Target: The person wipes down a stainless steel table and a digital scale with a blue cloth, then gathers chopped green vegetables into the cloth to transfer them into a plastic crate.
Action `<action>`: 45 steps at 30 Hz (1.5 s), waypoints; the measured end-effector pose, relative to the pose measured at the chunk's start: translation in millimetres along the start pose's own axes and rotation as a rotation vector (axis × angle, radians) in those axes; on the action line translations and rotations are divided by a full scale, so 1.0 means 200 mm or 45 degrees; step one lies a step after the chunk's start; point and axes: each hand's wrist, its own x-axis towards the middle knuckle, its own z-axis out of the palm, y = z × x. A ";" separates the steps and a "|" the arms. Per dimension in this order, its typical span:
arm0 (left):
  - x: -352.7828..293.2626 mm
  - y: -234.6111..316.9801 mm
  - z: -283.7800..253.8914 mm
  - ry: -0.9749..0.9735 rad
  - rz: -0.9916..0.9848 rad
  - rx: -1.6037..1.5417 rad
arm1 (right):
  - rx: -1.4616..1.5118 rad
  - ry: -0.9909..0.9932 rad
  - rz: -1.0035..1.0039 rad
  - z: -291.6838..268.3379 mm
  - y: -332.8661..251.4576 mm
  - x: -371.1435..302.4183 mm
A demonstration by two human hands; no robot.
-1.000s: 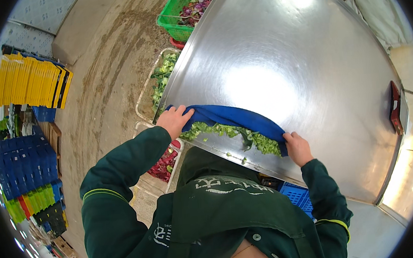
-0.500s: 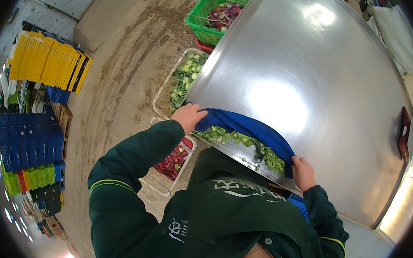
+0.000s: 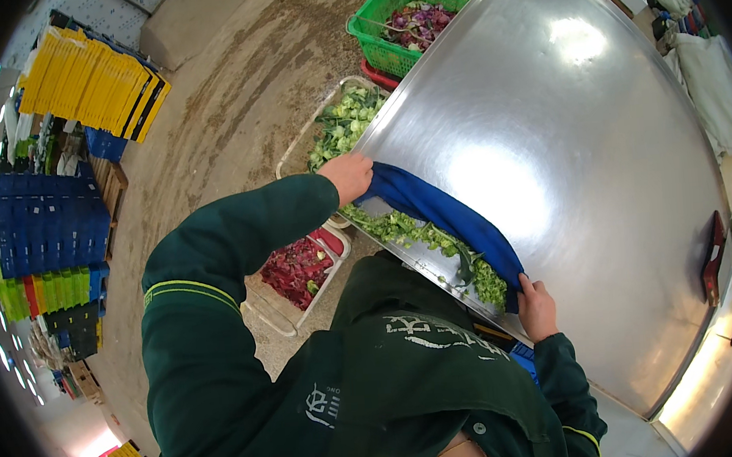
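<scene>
A long blue cloth (image 3: 446, 219) stretches between my two hands along the near edge of the steel table (image 3: 494, 118). My left hand (image 3: 350, 177) is closed on the cloth's far-left end, close to the table's left rim. Its other end is gripped by my right hand (image 3: 538, 308), fingers and thumb pinched round it. Between the cloth and the near rim lies a row of chopped green vegetable trimmings (image 3: 422, 240), thickest beside my right hand.
Left of the table stand a crate of green leaves (image 3: 348, 123), a crate of red leaves (image 3: 293, 272) and a green basket (image 3: 387, 50) holding purple trimmings. A dark red knife-like object (image 3: 713, 259) lies at the table's right edge. Stacked yellow crates (image 3: 88, 82) and blue crates (image 3: 50, 221) stand far left.
My left hand has moved up and a little right with its end of the cloth, uncovering more of the trimmings. My right hand has hardly moved.
</scene>
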 end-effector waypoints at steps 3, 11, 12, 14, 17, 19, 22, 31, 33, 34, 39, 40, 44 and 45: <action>-0.06 0.07 0.00 -0.101 -0.138 -0.058 | 0.114 -0.050 0.014 0.02 -0.01 -0.03; -0.12 0.15 -0.02 -0.374 -0.292 -0.228 | 0.457 -0.183 0.136 0.07 -0.06 -0.09; -0.11 0.14 -0.01 -0.376 -0.340 -0.303 | 0.491 -0.198 0.149 0.06 -0.07 -0.07; -0.13 0.16 0.02 -0.298 -0.348 -0.358 | 0.518 -0.275 0.209 0.04 -0.06 -0.10; -0.13 0.17 0.07 -0.180 -0.412 -0.346 | 0.550 -0.323 0.232 0.06 -0.02 -0.04; -0.12 0.18 -0.03 -0.256 -0.352 -0.294 | 0.582 -0.354 0.191 0.06 0.00 -0.05; -0.11 0.18 -0.06 -0.402 -0.364 -0.303 | 0.600 -0.466 0.236 -0.02 -0.05 -0.04; -0.11 0.20 -0.08 -0.385 -0.405 -0.417 | 0.683 -0.521 0.169 0.05 -0.13 0.03; -0.11 0.21 -0.07 -0.404 -0.419 -0.408 | 0.688 -0.542 0.118 0.05 -0.21 0.10; -0.11 0.21 -0.07 -0.428 -0.416 -0.431 | 0.685 -0.543 0.091 0.09 -0.22 0.13; -0.10 0.21 -0.06 -0.329 -0.508 -0.501 | 0.720 -0.577 -0.020 0.10 -0.37 0.29; -0.11 0.21 -0.04 -0.318 -0.521 -0.477 | 0.740 -0.624 -0.024 0.08 -0.41 0.33; -0.12 0.25 -0.05 -0.321 -0.616 -0.522 | 0.883 -0.675 -0.070 0.14 -0.49 0.45; -0.14 0.25 -0.03 -0.312 -0.627 -0.516 | 0.950 -0.706 -0.070 0.18 -0.50 0.47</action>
